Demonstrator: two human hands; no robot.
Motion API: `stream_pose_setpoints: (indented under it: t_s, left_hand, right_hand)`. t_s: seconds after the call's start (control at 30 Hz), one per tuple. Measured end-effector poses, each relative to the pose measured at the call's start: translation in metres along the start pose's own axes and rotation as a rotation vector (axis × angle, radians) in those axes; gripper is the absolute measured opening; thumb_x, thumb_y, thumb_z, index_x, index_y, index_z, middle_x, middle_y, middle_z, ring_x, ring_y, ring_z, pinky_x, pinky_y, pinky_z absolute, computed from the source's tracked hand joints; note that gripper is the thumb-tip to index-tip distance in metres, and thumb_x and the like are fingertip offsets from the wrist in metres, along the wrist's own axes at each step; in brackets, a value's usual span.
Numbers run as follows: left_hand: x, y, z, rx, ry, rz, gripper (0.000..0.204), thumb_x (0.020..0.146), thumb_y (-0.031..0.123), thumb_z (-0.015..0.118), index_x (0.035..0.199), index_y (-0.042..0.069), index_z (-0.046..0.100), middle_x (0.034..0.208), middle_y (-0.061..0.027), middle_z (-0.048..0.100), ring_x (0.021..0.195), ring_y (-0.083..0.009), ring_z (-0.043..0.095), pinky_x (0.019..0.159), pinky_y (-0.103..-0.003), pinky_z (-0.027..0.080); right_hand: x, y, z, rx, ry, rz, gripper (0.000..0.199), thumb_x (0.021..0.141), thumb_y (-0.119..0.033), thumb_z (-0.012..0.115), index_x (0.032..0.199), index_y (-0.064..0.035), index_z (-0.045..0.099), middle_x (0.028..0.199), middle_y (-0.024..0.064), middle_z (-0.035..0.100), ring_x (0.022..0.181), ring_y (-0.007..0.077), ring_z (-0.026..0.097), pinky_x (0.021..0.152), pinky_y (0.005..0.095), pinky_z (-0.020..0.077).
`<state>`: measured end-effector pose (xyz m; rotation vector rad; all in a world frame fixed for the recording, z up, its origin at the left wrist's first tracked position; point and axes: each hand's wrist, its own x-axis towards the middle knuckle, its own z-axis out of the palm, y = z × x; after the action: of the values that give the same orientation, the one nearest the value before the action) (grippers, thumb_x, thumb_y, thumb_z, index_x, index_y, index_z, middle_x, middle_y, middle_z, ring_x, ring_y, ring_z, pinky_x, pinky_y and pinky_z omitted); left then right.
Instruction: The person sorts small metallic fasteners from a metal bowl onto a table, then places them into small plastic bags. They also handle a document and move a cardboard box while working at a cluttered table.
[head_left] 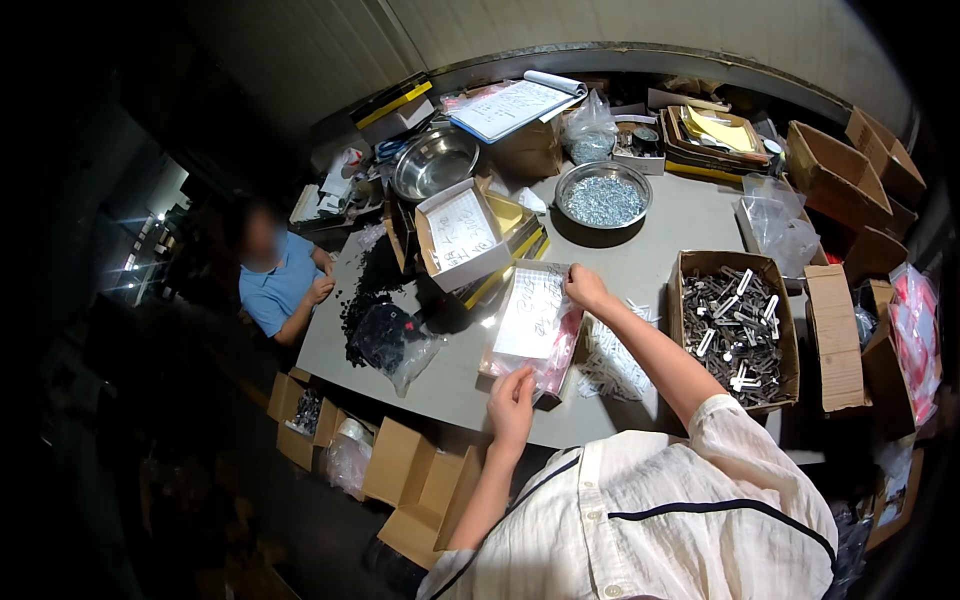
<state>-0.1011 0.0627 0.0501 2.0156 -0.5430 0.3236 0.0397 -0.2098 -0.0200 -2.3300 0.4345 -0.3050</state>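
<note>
In front of me on the table is a shallow box point(566, 368) with pink and clear plastic bags point(551, 376) in it. A handwritten paper sheet point(527, 322) lies over the bags. My right hand point(588, 288) is closed at the box's far right corner, its fingertips on the edge. My left hand point(511, 402) is held at the box's near edge, thumb and fingers pinched together beside the clear plastic. Whatever is in that pinch is too small to make out. Small white strips point(612, 365) are heaped right of the box, under my right forearm.
A carton of dark metal clips point(735, 325) stands at the right. Behind are a steel bowl of small shiny parts point(602, 197), another steel bowl point(436, 165) and a clipboard point(518, 108). Black parts point(380, 320) spread leftward, near a person in blue point(280, 285). An open carton point(420, 485) sits below the table edge.
</note>
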Motion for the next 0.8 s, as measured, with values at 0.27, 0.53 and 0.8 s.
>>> stream_pose_setpoints:
  t_s: [0.27,0.53,0.8]
  left_hand:
    - [0.037,-0.013,0.013,0.047,-0.205,0.062,0.024,0.082,0.02,0.079,0.08,0.004,0.062,0.079,-0.0092,0.06,0.078,-0.0277,0.059,0.067,-0.039,0.048]
    - [0.061,-0.009,0.067,0.039,-0.46,0.271,0.026,0.071,0.012,0.079,0.086,0.007,0.058,0.087,-0.0093,0.06,0.085,-0.0319,0.057,0.072,-0.044,0.048]
    - [0.055,0.007,0.066,0.07,-0.481,0.511,0.036,0.063,0.006,0.076,0.092,0.006,0.056,0.094,-0.0116,0.057,0.092,-0.0341,0.055,0.084,-0.046,0.043]
  right_hand:
    - [-0.071,-0.043,-0.059,-0.287,0.125,-0.324,0.038,0.077,-0.006,0.062,0.116,-0.0054,0.063,0.114,0.0171,0.065,0.115,0.0364,0.056,0.102,0.053,0.0371]
    - [-0.184,-0.07,-0.115,-0.125,-0.13,-0.515,0.05,0.066,0.007,0.055,0.11,-0.0136,0.067,0.111,0.0008,0.066,0.123,0.0262,0.051,0.117,0.0579,0.0143]
    - [-0.228,-0.047,-0.109,-0.074,-0.284,-0.323,0.058,0.067,-0.002,0.061,0.122,-0.0183,0.07,0.141,0.0104,0.052,0.141,0.0426,0.032,0.116,0.067,0.0124]
